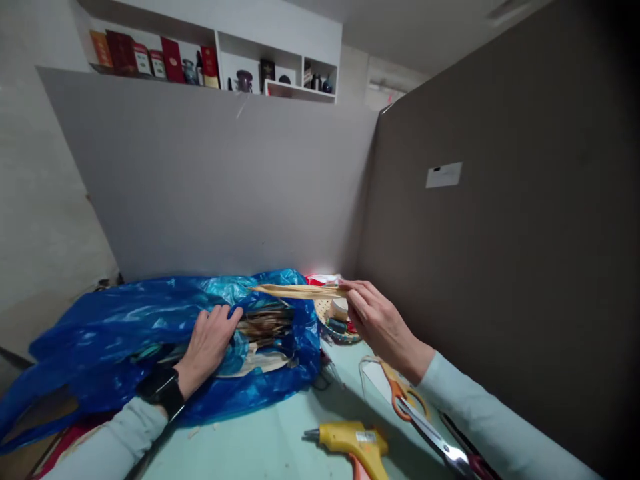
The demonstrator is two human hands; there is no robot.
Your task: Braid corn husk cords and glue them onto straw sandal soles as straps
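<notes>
A large blue plastic bag (125, 327) lies on the pale green table (260, 440), its mouth open toward the right with a bundle of dried tan leaves (265, 323) showing inside. My left hand (207, 343) rests flat on the bag beside that bundle, fingers spread; a black watch sits on its wrist. My right hand (375, 317) pinches the end of one long dried leaf strip (300, 291) and holds it level above the bag's mouth.
A yellow glue gun (357, 445) lies at the near table edge. Orange-handled scissors (417, 420) lie under my right forearm. A small woven basket (335, 320) with spools sits behind my right hand. Grey partition walls close the back and right.
</notes>
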